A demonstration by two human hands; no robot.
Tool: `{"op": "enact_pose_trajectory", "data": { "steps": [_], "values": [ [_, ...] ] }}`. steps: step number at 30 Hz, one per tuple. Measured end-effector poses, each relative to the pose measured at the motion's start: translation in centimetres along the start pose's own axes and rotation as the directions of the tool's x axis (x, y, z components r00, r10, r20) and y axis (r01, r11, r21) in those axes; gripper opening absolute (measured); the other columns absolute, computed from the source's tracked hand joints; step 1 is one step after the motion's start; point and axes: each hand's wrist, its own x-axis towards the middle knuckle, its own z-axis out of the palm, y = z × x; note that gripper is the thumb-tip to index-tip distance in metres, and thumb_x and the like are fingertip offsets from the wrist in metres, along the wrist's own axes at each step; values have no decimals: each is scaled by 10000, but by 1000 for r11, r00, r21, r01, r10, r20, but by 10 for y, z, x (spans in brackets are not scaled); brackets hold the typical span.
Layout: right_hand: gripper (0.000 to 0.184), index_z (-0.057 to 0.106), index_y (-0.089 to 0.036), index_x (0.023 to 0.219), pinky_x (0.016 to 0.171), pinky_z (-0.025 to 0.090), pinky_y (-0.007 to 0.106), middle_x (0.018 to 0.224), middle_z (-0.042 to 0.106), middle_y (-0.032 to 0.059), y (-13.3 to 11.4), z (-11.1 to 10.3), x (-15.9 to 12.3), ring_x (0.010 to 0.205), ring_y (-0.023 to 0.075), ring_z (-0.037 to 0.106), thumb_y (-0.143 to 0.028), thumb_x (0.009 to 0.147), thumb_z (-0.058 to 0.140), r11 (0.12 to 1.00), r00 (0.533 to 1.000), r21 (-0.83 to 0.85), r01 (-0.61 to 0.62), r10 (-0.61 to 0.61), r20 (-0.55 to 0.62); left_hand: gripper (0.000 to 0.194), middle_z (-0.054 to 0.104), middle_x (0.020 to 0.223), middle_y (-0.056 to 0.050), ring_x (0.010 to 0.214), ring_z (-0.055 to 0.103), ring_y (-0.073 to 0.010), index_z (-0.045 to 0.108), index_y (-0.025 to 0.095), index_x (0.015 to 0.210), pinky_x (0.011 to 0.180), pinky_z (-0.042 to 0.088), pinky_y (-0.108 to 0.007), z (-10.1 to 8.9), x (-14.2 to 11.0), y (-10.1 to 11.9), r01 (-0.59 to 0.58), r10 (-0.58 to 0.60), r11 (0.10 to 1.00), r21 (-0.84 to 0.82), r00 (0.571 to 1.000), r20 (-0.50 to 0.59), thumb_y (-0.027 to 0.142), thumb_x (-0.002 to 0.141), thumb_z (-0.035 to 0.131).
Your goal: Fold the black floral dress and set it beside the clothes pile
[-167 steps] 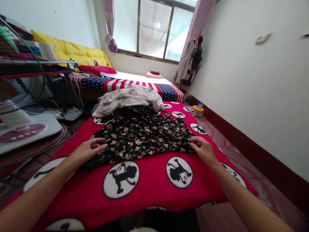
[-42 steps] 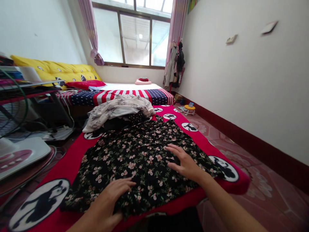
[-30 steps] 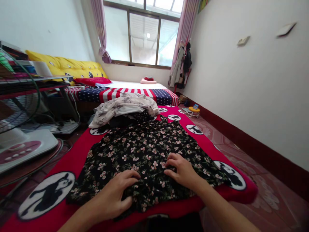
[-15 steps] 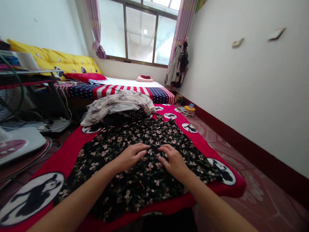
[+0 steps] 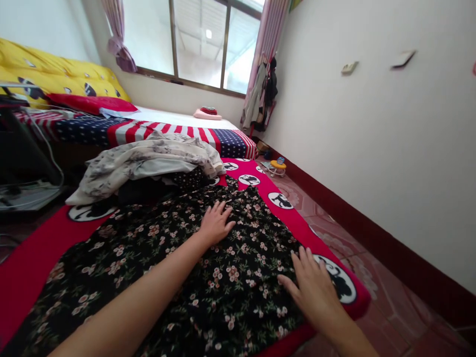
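A black garment with small pink flowers [image 5: 159, 267] lies spread over a red blanket with black-and-white monkey circles [image 5: 29, 267]. My left hand [image 5: 215, 223] lies flat on the garment near its far end, fingers stretched out. Palm down and fingers spread, my right hand [image 5: 314, 285] rests on the garment's right edge, next to a monkey circle. Neither hand holds anything.
A heap of pale and dark clothes [image 5: 145, 166] sits just beyond the garment. Behind it is a mattress with a stars-and-stripes cover [image 5: 156, 131], yellow cushions [image 5: 55, 74] and a red pillow [image 5: 91, 104]. Tiled floor [image 5: 372, 297] and a white wall run along the right.
My hands, together at the garment's middle half a second ago, have parted: the left slid forward, the right out to the right edge. The view has swung left and closer.
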Motion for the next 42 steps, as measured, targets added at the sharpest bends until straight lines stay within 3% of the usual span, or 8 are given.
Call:
{"op": "enact_pose_trajectory", "data": {
  "steps": [4,7,12,19,24,29,34,42],
  "values": [
    [652,293,-204,1494,1138,239,495,1568,234,66,-35,3,29,1448,244,195,-541,938,336,948,961,160,274,-264,-81,504,310,1548,-56,1446,194,-293,485,334,1375,1139,196,-555,5,1,12,-206,207,977,-57,978,11,538,918,429],
    [702,383,-128,1450,1114,278,517,1523,320,145,-31,13,48,1411,295,290,-572,907,400,970,980,148,193,-199,28,533,336,1538,-43,1416,286,-278,474,326,1384,1142,247,-499,-4,-2,-7,-243,255,954,-176,966,45,557,904,449],
    [456,660,-127,1169,1094,247,577,1278,605,187,-39,-18,81,1260,357,486,-456,892,509,974,975,70,215,-218,43,539,473,1445,-89,1306,463,-218,499,180,1367,1102,348,-340,-27,4,-65,4,2,963,-268,1000,22,473,966,288],
    [680,294,-254,1487,1152,189,502,1572,236,52,-128,-5,163,1453,235,176,-587,907,419,694,774,425,581,-632,-25,552,351,1522,-111,1404,320,-234,403,142,1434,1148,271,-387,-18,33,-90,69,-54,984,-165,994,93,416,970,282],
    [675,231,-190,1511,1143,148,548,1591,154,77,-66,41,222,1464,263,109,-570,953,242,971,993,237,38,-63,98,562,356,1521,-99,1389,347,-267,420,187,1427,1139,300,-447,-8,21,-89,-18,1,987,-157,995,-103,463,937,423],
    [587,482,-137,1354,1036,333,531,1405,482,194,-19,31,265,1304,329,436,-525,922,397,983,978,125,-132,108,179,343,643,1259,-49,1252,524,-183,663,204,1155,1082,406,-325,-13,12,-83,-224,144,933,-283,949,-279,360,956,431],
    [596,568,-164,1239,874,444,326,1174,640,145,-35,27,296,1096,275,588,-513,766,661,958,996,281,-56,73,-50,392,609,1306,-76,1233,542,-229,641,203,1215,1065,430,-378,-11,13,-78,-231,187,943,-238,963,-195,418,935,471],
    [329,678,-251,1047,739,441,302,1046,700,58,-53,40,322,943,232,629,-455,872,487,905,938,411,-109,231,-260,429,539,1395,-34,1380,366,-230,555,233,1317,1164,272,-447,-20,13,-74,-264,231,934,-241,960,-158,426,967,400]
  ]
}}
